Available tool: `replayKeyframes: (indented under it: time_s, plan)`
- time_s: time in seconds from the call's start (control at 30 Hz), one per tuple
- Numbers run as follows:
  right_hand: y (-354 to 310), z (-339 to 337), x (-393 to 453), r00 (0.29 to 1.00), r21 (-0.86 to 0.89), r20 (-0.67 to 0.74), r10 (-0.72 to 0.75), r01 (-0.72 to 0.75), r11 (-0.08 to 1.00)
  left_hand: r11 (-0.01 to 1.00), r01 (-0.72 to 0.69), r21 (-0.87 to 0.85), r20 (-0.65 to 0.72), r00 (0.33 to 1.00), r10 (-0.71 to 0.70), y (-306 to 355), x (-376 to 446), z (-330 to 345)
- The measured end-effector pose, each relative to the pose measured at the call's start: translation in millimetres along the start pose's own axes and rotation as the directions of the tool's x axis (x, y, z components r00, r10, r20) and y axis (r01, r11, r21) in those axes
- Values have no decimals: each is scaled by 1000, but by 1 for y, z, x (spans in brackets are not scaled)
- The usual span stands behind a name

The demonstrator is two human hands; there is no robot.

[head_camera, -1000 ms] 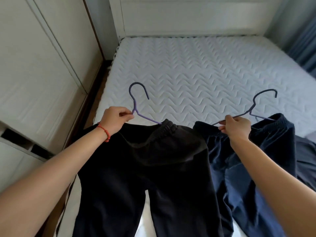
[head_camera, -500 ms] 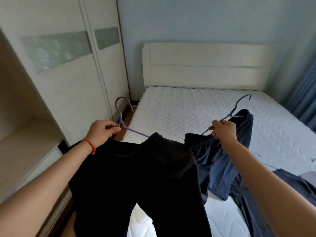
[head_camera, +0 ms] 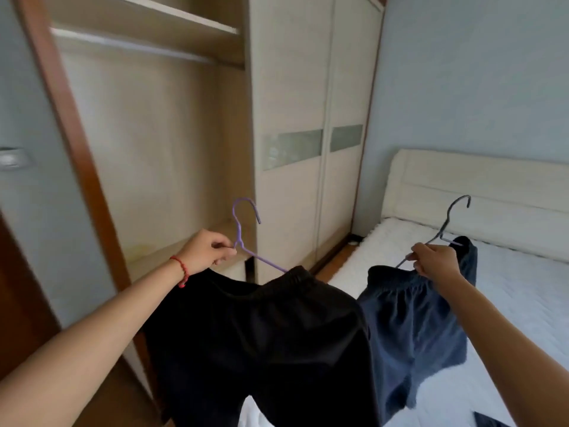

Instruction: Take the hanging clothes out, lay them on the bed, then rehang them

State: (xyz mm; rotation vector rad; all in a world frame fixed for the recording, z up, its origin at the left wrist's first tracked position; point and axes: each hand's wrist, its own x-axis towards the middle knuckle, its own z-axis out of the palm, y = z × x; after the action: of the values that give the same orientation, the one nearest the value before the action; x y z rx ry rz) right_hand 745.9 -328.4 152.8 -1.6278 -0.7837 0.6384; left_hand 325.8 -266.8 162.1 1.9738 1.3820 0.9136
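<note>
The left hand (head_camera: 205, 251) is gripping a thin purple wire hanger (head_camera: 243, 229) at its neck, hook pointing up; black elastic-waist trousers (head_camera: 261, 340) are hanging from it, just below and right of the hand. The right hand (head_camera: 436, 259) is pinching a thin grey wire hanger (head_camera: 450, 224), with dark navy shorts (head_camera: 412, 328) draping beneath, above the white quilted mattress (head_camera: 523, 291). The open beige wooden wardrobe (head_camera: 154, 143) is showing a bare metal rail (head_camera: 132, 46) under a shelf (head_camera: 172, 13).
</note>
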Motion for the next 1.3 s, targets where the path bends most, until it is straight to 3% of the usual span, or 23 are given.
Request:
replayKeyframes:
  time_s: [0.27, 0.67, 0.8, 1.1, 1.3]
  plan:
    - [-44, 126, -54, 967, 45, 251, -41, 30, 999, 990, 104, 96, -172, 981, -87, -56, -76, -128]
    - [-71, 306, -110, 920, 96, 388, 55, -100, 990, 927, 323, 190, -343, 907, -246, -158, -115, -295]
    - [-71, 351, -112, 903, 24, 424, 68, -87, 996, 890, 415, 189, -386, 865, -321, -180, -104, -310]
    - [-107, 409, -77, 874, -20, 471, -120, 147, 989, 824, 560, 83, -405, 775, -486, -187, -25, -275]
    - [-128, 426, -31, 855, 65, 465, -228, 224, 972, 768, 611, -191, -305, 707, -638, -165, 39, -238]
